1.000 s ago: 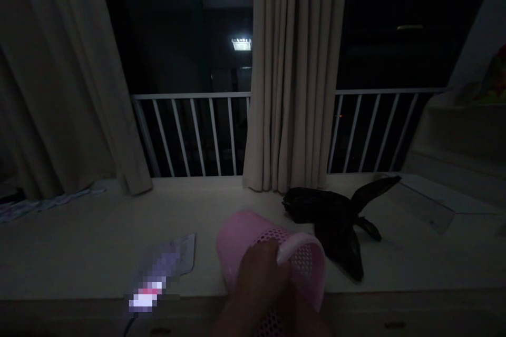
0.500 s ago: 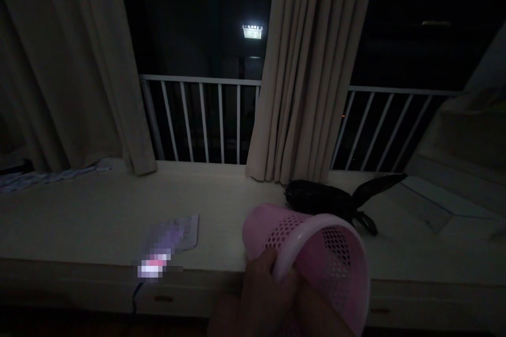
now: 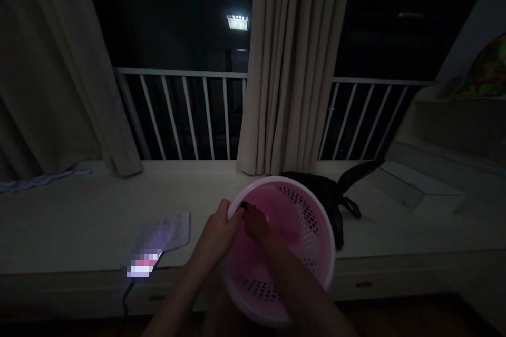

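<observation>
A pink plastic wastebasket [image 3: 272, 189] with perforated walls is tilted so that its mouth faces me. My left hand [image 3: 219, 229] is closed around the left part of its rim, thumb toward the opening. Inside the mouth is my right hand [image 3: 256, 224], its fingers curled close to the left thumb. A small dark patch shows at the right fingertips; whether it is an object or shadow is unclear. Behind the basket, partly covered by it, a black plastic bag [image 3: 316, 184] lies on the white ledge [image 3: 209, 195].
A lit, blurred-out device [image 3: 144, 260] with a cable lies at the ledge's front left, over a printed sheet [image 3: 179, 229]. A pale box [image 3: 422, 187] stands at right. Beige curtains [image 3: 292, 63] and a white railing [image 3: 185, 73] line the back. Light is dim.
The basket has turned its mouth toward me and shifted left. My left hand now shows clearly on the rim, with my right hand reaching inside. The view has shifted slightly right.
</observation>
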### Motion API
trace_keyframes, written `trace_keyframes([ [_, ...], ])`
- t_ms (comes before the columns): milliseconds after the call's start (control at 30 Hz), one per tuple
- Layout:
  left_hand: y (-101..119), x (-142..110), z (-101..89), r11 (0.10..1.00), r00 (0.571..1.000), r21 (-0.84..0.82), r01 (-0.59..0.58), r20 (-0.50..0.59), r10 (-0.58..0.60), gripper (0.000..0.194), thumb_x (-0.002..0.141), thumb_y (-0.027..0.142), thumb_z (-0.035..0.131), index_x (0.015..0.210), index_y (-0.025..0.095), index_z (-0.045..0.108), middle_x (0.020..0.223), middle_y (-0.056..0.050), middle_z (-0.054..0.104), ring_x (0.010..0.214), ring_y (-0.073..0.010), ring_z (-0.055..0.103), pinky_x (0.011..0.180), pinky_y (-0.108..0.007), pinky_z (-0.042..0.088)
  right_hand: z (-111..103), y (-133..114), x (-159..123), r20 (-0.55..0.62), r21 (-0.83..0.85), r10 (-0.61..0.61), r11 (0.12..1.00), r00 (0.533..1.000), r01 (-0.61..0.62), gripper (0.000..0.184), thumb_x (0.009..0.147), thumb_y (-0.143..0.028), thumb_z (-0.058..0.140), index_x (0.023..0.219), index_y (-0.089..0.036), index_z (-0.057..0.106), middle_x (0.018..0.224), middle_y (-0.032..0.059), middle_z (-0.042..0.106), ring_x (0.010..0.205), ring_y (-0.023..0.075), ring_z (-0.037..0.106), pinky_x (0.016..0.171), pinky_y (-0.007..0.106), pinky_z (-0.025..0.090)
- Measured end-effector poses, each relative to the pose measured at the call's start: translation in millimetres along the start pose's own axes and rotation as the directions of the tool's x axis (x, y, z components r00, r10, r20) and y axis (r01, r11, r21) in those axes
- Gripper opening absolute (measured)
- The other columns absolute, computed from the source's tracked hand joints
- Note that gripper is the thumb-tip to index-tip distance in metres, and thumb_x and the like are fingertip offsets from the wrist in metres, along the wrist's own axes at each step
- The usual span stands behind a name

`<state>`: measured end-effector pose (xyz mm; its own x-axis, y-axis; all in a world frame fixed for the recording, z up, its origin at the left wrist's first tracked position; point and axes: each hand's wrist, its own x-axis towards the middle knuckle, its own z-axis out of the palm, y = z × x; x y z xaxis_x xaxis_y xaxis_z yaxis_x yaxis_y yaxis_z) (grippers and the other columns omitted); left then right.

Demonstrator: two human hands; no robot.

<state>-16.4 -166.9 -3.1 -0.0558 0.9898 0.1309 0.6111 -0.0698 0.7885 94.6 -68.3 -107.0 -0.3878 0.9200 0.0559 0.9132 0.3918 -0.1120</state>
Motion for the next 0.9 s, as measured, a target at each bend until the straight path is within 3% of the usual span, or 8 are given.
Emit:
trace_keyframes([
  [200, 3.5, 37.6, -4.0, 0.972, 0.998, 0.235, 0.022, -0.058, -0.008, 0.026, 0.085, 0.042, 0.035, 0.077, 0.019, 0.046, 0.079, -0.007, 0.061, 0.075, -0.0207, 0.058, 0.062, -0.026, 0.037, 4.1, 14.3, 28.1, 0.144, -0.038, 0.036, 0.999, 0.989, -0.031, 0.039, 0.085, -0.024, 0.043, 0.122, -0.011, 0.043, 0.119, 0.0109, 0.043, 0.108, 0.0160, 0.045, 0.090, 0.037, 0.043],
  [300, 4.4, 46.3, -7.1, 0.916, 0.998, 0.402, 0.001, -0.062, 0.026, 0.039, 0.087, 0.048, 0.030, 0.096, 0.015, 0.049, 0.082, -0.011, 0.062, 0.078, -0.0249, 0.060, 0.063, -0.029, 0.039, -3.5, 17.4, 32.5, 0.223, -0.056, 0.051, 0.998, 0.973, -0.040, 0.041, 0.085, -0.027, 0.045, 0.123, -0.013, 0.042, 0.120, 0.0104, 0.042, 0.108, 0.0156, 0.046, 0.090, 0.036, 0.044],
  [400, 4.8, 49.9, -8.0, 0.755, 0.976, 0.650, -0.086, -0.097, 0.195, 0.048, 0.090, 0.047, 0.026, 0.128, 0.019, 0.034, 0.091, -0.011, 0.058, 0.076, -0.0241, 0.060, 0.060, -0.029, 0.039, -9.8, 17.2, 34.7, 0.265, -0.086, 0.068, 0.995, 0.962, -0.046, 0.046, 0.084, -0.027, 0.047, 0.128, -0.015, 0.038, 0.126, 0.0111, 0.037, 0.113, 0.0179, 0.042, 0.092, 0.038, 0.043],
  [467, 7.3, 53.3, -6.2, 0.629, 0.938, 0.761, -0.158, -0.082, 0.336, 0.044, 0.091, 0.035, 0.028, 0.134, 0.025, 0.027, 0.096, -0.009, 0.053, 0.076, -0.0216, 0.058, 0.058, -0.027, 0.039, -11.4, 16.6, 35.3, 0.272, -0.107, 0.081, 0.993, 0.959, -0.053, 0.047, 0.085, -0.026, 0.045, 0.130, -0.016, 0.036, 0.129, 0.0116, 0.033, 0.116, 0.0191, 0.040, 0.092, 0.038, 0.043],
  [600, 25.1, 67.3, 2.8, 0.540, 0.863, 0.789, -0.294, -0.023, 0.504, 0.045, 0.082, 0.018, 0.039, 0.126, 0.018, 0.036, 0.100, -0.010, 0.050, 0.088, -0.0220, 0.052, 0.066, -0.029, 0.041, -11.0, 16.8, 36.0, 0.279, -0.134, 0.071, 0.990, 0.958, -0.035, 0.043, 0.086, -0.027, 0.042, 0.127, -0.015, 0.040, 0.127, 0.0112, 0.036, 0.115, 0.0182, 0.041, 0.091, 0.038, 0.044],
  [733, 52.6, 87.6, 15.4, 0.478, 0.784, 0.749, -0.459, 0.088, 0.615, 0.042, 0.081, 0.025, 0.045, 0.123, 0.020, 0.040, 0.106, -0.010, 0.050, 0.093, -0.0241, 0.050, 0.072, -0.033, 0.041, -12.5, 17.0, 32.2, 0.266, -0.155, 0.027, 0.988, 0.963, 0.015, 0.040, 0.086, -0.027, 0.042, 0.125, -0.014, 0.042, 0.122, 0.0111, 0.041, 0.111, 0.0175, 0.045, 0.090, 0.038, 0.044],
  [800, 61.7, 98.7, 20.5, 0.461, 0.779, 0.732, -0.502, 0.152, 0.609, 0.039, 0.082, 0.033, 0.046, 0.119, 0.021, 0.043, 0.103, -0.010, 0.054, 0.092, -0.0255, 0.052, 0.072, -0.034, 0.042, -14.2, 15.8, 29.7, 0.257, -0.161, -0.006, 0.986, 0.966, 0.050, 0.040, 0.087, -0.026, 0.040, 0.124, -0.014, 0.043, 0.123, 0.0114, 0.041, 0.112, 0.0179, 0.044, 0.090, 0.039, 0.044],
  [900, 65.9, 115.7, 23.3, 0.462, 0.810, 0.724, -0.512, 0.229, 0.539, 0.037, 0.084, 0.044, 0.044, 0.110, 0.019, 0.050, 0.096, -0.011, 0.060, 0.086, -0.0272, 0.058, 0.068, -0.035, 0.044, -14.6, 13.2, 30.8, 0.302, -0.164, -0.042, 0.982, 0.952, 0.096, 0.039, 0.085, -0.026, 0.043, 0.122, -0.015, 0.046, 0.126, 0.0102, 0.038, 0.111, 0.0185, 0.045, 0.089, 0.040, 0.044],
])
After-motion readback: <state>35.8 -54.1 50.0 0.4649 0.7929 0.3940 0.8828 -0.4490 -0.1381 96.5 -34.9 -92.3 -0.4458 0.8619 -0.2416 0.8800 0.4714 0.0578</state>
